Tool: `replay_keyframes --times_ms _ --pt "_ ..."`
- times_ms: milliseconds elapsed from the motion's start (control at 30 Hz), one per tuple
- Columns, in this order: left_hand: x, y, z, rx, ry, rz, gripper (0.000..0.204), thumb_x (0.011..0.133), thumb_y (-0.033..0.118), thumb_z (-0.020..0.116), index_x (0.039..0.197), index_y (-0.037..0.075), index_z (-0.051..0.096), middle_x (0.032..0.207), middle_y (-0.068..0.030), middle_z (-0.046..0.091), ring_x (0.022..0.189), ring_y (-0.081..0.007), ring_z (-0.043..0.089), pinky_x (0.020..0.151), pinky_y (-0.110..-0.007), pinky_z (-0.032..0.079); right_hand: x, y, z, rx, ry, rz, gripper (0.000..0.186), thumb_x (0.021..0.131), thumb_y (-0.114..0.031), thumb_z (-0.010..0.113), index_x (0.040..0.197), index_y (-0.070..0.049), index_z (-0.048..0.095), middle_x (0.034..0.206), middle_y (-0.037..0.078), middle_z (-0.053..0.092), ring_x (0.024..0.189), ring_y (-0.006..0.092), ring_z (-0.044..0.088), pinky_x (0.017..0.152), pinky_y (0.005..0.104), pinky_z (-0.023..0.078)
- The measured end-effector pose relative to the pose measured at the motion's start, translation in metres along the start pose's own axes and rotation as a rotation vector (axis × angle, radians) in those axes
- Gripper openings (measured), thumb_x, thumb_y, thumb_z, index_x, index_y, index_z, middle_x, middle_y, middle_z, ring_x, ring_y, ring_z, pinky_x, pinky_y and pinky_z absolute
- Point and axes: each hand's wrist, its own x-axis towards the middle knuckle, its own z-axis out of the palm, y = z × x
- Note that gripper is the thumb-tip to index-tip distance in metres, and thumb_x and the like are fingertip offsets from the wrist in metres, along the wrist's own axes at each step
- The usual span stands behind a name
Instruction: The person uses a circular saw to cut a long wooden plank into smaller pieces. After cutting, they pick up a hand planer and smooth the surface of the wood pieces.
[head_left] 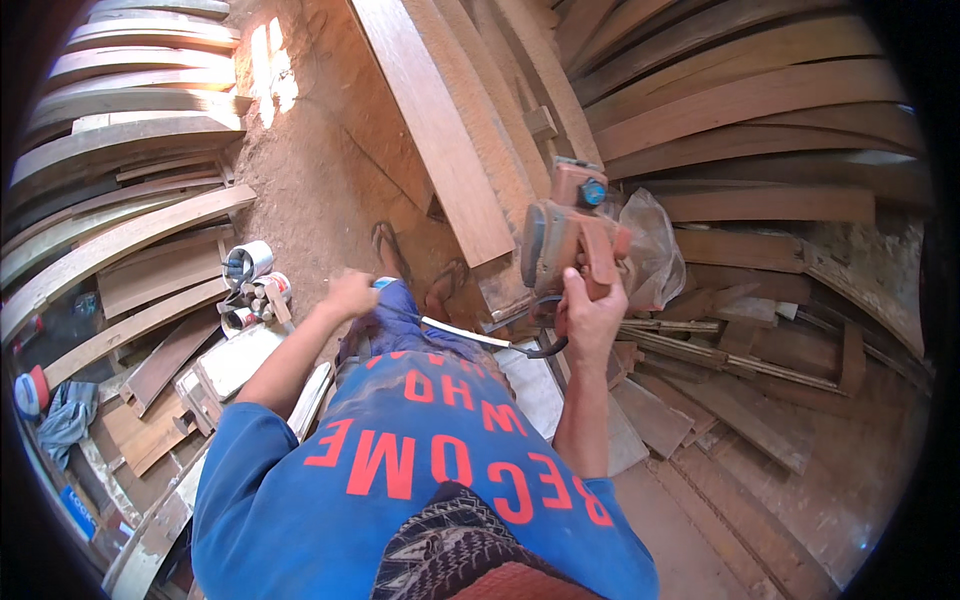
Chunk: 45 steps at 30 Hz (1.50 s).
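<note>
Right of the plank (440,130), right hand (595,312) grips the power tool (562,232) by its handle (600,252), probably for control; left of it, left hand (350,293) has fingers curled, can't tell round what

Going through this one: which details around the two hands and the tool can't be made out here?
All in the head view:
- Left hand: its grip on the small blue-and-white thing at its fingertips is too small to judge.
- Right hand: most fingers are hidden behind the power tool it holds.
- Plastic bag: partly hidden by the tool.
- Pale board: far end cut off by the top edge.
</note>
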Motion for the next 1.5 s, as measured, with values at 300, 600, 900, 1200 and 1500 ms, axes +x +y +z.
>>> replay_keyframes --times_ms 300,600,900,1200,1500 --pt "0.005 -0.132 0.071 -1.069 0.383 -0.382 0.023 0.086 0.003 0.059 0.107 0.005 0.067 0.113 -0.0127 0.063 0.078 -0.0206 0.069 0.062 -0.031 0.054 0.004 0.1 0.009 -0.404 -0.305 -0.082 0.031 0.084 -0.016 0.077 0.107 0.003 0.069 0.098 0.024 0.074 0.096 0.035 0.074 0.085 0.0433 0.056" --pt "-0.011 -0.022 -0.052 -0.917 0.563 -0.068 0.025 0.091 0.011 0.064 0.114 0.002 0.066 0.086 -0.0028 0.066 0.069 -0.0078 0.058 0.06 -0.026 0.047 0.041 0.122 0.024 -0.364 -0.364 -0.095 0.02 0.083 -0.009 0.072 0.099 0.003 0.069 0.088 0.021 0.074 0.087 0.0297 0.076 0.076 0.0408 0.057" --pt "0.031 0.002 -0.17 -0.714 0.567 0.032 0.022 0.087 0.012 0.066 0.106 0.001 0.071 0.096 -0.0097 0.072 0.077 -0.0162 0.063 0.075 -0.032 0.053 0.151 0.037 0.172 -0.415 -0.406 -0.139 0.023 0.084 -0.016 0.07 0.1 0.001 0.069 0.089 0.024 0.073 0.09 0.0377 0.074 0.079 0.0448 0.057" --pt "0.118 0.013 -0.297 -0.583 0.678 0.259 0.022 0.089 0.01 0.063 0.107 0.0 0.07 0.104 -0.0167 0.071 0.086 -0.027 0.068 0.079 -0.037 0.055 0.358 -0.058 0.436 -0.386 -0.419 -0.477 0.04 0.083 -0.031 0.074 0.11 0.0 0.072 0.102 0.025 0.075 0.1 0.0382 0.073 0.086 0.0441 0.056" --pt "0.147 0.068 -0.353 -0.483 0.884 0.378 0.034 0.093 0.011 0.06 0.125 0.002 0.064 0.129 -0.0202 0.062 0.115 -0.038 0.066 0.099 -0.045 0.054 0.339 -0.024 0.404 -0.352 -0.427 -0.45 0.035 0.077 -0.025 0.071 0.102 -0.001 0.073 0.099 0.026 0.074 0.097 0.0416 0.072 0.084 0.0477 0.055"
